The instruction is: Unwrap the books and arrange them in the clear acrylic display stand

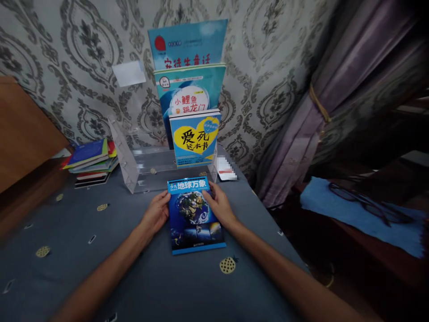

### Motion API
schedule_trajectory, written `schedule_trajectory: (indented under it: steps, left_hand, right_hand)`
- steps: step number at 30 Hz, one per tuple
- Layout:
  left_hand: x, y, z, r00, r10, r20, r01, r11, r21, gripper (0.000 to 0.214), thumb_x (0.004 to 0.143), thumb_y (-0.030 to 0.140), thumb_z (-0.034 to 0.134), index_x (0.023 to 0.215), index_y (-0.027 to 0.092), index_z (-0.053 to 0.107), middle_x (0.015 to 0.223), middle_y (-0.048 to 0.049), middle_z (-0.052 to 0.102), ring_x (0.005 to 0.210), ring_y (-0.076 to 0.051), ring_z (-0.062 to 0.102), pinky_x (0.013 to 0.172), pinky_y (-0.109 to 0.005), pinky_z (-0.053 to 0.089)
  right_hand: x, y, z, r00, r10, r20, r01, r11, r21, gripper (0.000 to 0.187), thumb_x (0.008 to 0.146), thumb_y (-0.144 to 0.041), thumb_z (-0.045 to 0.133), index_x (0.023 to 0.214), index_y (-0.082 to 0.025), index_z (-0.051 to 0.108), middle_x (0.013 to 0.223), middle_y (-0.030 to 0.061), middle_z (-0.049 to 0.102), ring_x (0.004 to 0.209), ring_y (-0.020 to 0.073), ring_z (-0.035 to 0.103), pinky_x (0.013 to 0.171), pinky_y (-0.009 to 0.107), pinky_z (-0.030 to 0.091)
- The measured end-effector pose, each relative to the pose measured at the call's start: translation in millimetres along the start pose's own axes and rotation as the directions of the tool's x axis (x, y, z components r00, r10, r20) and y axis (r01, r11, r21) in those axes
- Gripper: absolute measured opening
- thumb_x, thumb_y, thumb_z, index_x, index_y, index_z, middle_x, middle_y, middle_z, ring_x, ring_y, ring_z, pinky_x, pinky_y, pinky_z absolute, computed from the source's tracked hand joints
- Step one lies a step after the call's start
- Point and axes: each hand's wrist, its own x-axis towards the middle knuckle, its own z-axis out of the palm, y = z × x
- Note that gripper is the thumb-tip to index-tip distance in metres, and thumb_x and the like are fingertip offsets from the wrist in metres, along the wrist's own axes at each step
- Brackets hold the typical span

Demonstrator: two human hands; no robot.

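A dark blue book with an Earth picture on its cover (pixel 195 217) lies flat on the blue-grey tablecloth (pixel 100 250). My left hand (pixel 156 213) grips its left edge and my right hand (pixel 219 205) grips its right edge, fingers curled onto the cover. Just beyond it stands a clear acrylic tiered rack (pixel 134 165). Three books stand in the rack's right side: one with a yellow heart (pixel 195 138) in front, a light blue one (pixel 189 91) behind it, and a taller blue one (pixel 187 42) at the back.
A stack of several colourful books (pixel 92 162) lies at the back left by a wooden board (pixel 23 129). A small card (pixel 226 170) lies right of the rack. Patterned wallpaper is behind. A tied purple curtain (pixel 301 120) and a blue cloth with spectacles (pixel 365 208) are right.
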Motion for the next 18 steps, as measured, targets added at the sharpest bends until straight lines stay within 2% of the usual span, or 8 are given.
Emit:
schedule_trajectory:
  steps: [1, 3, 5, 7, 10, 14, 18]
  left_hand:
    - [-0.5, 0.7, 0.6, 1.000, 0.014, -0.002, -0.014, 1.000, -0.001, 0.014, 0.083, 0.017, 0.072, 0.096, 0.013, 0.071, 0.092, -0.0074, 0.078, 0.084, -0.020, 0.075, 0.081, -0.031, 0.061]
    - [-1.8, 3.6, 3.2, 0.999, 0.049, -0.008, -0.049, 0.999, -0.004, 0.017, 0.083, 0.019, 0.073, 0.099, 0.014, 0.071, 0.092, -0.0061, 0.078, 0.082, -0.018, 0.075, 0.081, -0.030, 0.061]
    - [-3.4, 7.9, 7.8, 0.996, 0.092, 0.002, -0.092, 0.996, 0.000, 0.020, 0.081, 0.022, 0.076, 0.100, 0.015, 0.071, 0.093, -0.0056, 0.078, 0.084, -0.018, 0.075, 0.081, -0.029, 0.061]
    - [-5.2, 12.4, 13.3, 0.991, 0.134, 0.029, -0.134, 0.991, 0.015, 0.025, 0.080, 0.026, 0.078, 0.101, 0.015, 0.071, 0.096, -0.0061, 0.078, 0.090, -0.020, 0.074, 0.085, -0.030, 0.060]
    - [-8.1, 16.8, 18.9, 0.979, 0.192, 0.064, -0.196, 0.979, 0.064, 0.034, 0.078, 0.034, 0.079, 0.105, 0.015, 0.070, 0.101, -0.0071, 0.077, 0.100, -0.023, 0.072, 0.090, -0.033, 0.058]
    - [-12.8, 16.5, 16.8, 0.965, 0.245, 0.095, -0.261, 0.940, 0.220, 0.046, 0.081, 0.046, 0.075, 0.116, 0.017, 0.067, 0.113, -0.0070, 0.074, 0.109, -0.025, 0.068, 0.091, -0.033, 0.056]
    - [-18.7, 13.8, 9.7, 0.952, 0.223, 0.210, -0.287, 0.891, 0.351, 0.056, 0.084, 0.047, 0.073, 0.131, 0.021, 0.059, 0.128, -0.0073, 0.069, 0.119, -0.026, 0.063, 0.101, -0.036, 0.050]
  right_hand:
    - [-0.5, -4.2, 1.4, 0.994, 0.094, 0.051, -0.100, 0.985, 0.143, 0.048, 0.081, -0.055, 0.069, 0.113, -0.020, 0.068, 0.112, 0.0103, 0.074, 0.105, 0.0298, 0.069, 0.095, 0.048, 0.054]
    - [-1.9, -14.0, 4.8, 0.960, 0.225, 0.165, -0.272, 0.888, 0.372, 0.046, 0.074, -0.059, 0.075, 0.099, -0.020, 0.072, 0.095, 0.0068, 0.078, 0.087, 0.0264, 0.073, 0.082, 0.041, 0.058]
    - [-3.9, -24.1, 7.9, 0.936, 0.280, 0.213, -0.351, 0.789, 0.504, 0.045, 0.067, -0.058, 0.082, 0.090, -0.021, 0.072, 0.087, 0.0047, 0.078, 0.077, 0.0235, 0.073, 0.076, 0.037, 0.059]
    - [-5.9, -32.7, 9.7, 0.934, 0.284, 0.216, -0.357, 0.738, 0.572, 0.045, 0.063, -0.055, 0.086, 0.088, -0.021, 0.072, 0.085, 0.0033, 0.079, 0.074, 0.0220, 0.073, 0.075, 0.035, 0.059]
    - [-8.5, -40.5, 10.4, 0.945, 0.257, 0.203, -0.327, 0.719, 0.613, 0.044, 0.063, -0.052, 0.088, 0.090, -0.022, 0.072, 0.087, 0.0019, 0.079, 0.076, 0.0214, 0.074, 0.076, 0.034, 0.059]
    - [-10.9, -42.0, 10.5, 0.960, 0.212, 0.185, -0.281, 0.739, 0.613, 0.046, 0.065, -0.054, 0.086, 0.094, -0.022, 0.071, 0.087, 0.0011, 0.079, 0.084, 0.0232, 0.074, 0.077, 0.034, 0.059]
    - [-12.6, -40.5, 11.4, 0.967, 0.198, 0.161, -0.255, 0.775, 0.578, 0.048, 0.066, -0.059, 0.084, 0.094, -0.022, 0.071, 0.087, 0.0013, 0.079, 0.086, 0.0252, 0.074, 0.076, 0.036, 0.059]
